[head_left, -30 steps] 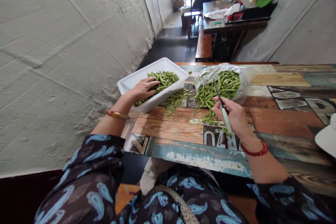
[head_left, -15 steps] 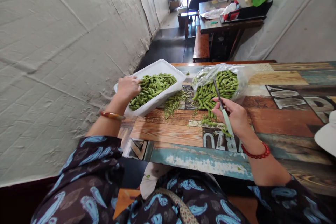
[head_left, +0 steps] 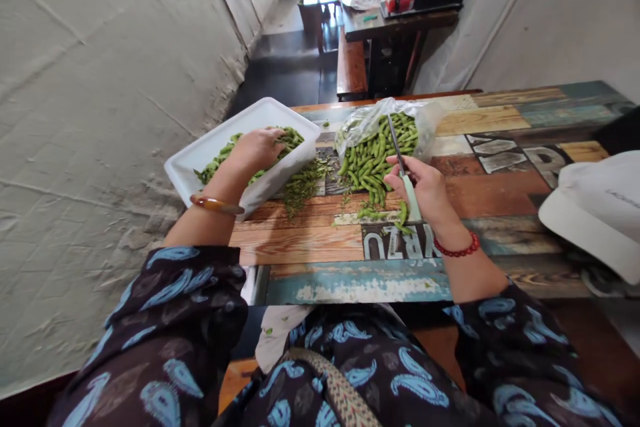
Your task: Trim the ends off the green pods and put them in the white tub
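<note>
My left hand (head_left: 260,147) is over the white plastic tray (head_left: 193,153), its fingers extended onto the green soybean pods (head_left: 220,155) inside. No pod shows clearly in its grasp. In my right hand (head_left: 427,190) is a pair of scissors (head_left: 411,197) with pale green handles, the blades pointing away from me. The blades lie over a heap of soybean pods (head_left: 367,157) spilling from a clear plastic bag (head_left: 427,121). Small green trimmings (head_left: 303,183) are scattered between tray and bag. A few loose pods (head_left: 403,213) lie below the scissors.
The patchwork-patterned wooden table (head_left: 320,240) spans the space before me. A white cap (head_left: 595,203) rests at its right. A rough pale wall (head_left: 100,113) rises close on the left. Beyond stand a bench (head_left: 351,67) and another table (head_left: 357,23) with bags and boxes.
My left hand has moved right across the pods, from the tray's left end toward its far right part. My right hand still holds the scissors by the bag. The view has shifted right and down.
</note>
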### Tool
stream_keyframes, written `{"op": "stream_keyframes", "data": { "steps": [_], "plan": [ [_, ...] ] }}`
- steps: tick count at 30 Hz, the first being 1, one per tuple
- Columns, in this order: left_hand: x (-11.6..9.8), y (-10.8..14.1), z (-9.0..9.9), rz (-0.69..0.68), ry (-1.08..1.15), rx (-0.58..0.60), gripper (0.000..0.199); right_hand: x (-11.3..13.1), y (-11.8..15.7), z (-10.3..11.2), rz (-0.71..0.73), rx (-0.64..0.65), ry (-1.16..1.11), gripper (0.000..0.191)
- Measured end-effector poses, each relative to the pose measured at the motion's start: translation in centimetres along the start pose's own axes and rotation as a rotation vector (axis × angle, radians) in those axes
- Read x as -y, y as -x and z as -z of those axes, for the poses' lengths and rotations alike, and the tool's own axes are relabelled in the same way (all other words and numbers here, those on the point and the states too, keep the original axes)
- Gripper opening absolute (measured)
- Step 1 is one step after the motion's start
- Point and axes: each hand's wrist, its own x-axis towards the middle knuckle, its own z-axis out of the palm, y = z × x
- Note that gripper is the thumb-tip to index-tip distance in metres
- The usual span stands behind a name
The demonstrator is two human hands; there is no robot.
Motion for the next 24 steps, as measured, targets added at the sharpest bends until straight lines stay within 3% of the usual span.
{"op": "stream_keyframes", "data": {
  "steps": [2, 5, 9, 12, 17, 21, 24],
  "plan": [
    [-2.5, 0.7, 0.6, -0.036, 0.038, -0.119, 0.036, 0.0, -0.2, 0.2, -0.009, -0.016, -0.007, 0.04],
    [-7.2, 2.3, 0.2, -0.174, 0.217, -0.204, 0.032, -0.1, -0.4, 0.3, -0.005, -0.008, -0.032, 0.043],
    [-13.2, 4.7, -3.1, -0.381, 0.452, -0.009, 0.018, -0.5, -0.5, 0.2, 0.008, -0.011, -0.028, 0.044],
    [-16.3, 6.2, -5.9, -0.473, 0.499, 0.134, 0.008, -0.6, -0.6, 0.2, 0.006, -0.018, -0.022, 0.046],
    [-17.6, 7.1, -7.6, -0.528, 0.247, 0.196, 0.011, -0.2, -0.7, 0.4, 0.018, -0.033, -0.059, 0.048],
    [-16.6, 6.7, -6.6, -0.444, 0.049, 0.13, 0.015, 0.2, -0.8, 1.2, 0.032, -0.06, -0.106, 0.047],
    [-17.3, 6.2, -5.8, -0.454, 0.047, 0.051, 0.016, 0.2, -0.9, 2.0, 0.011, -0.1, -0.139, 0.044]
  ]
}}
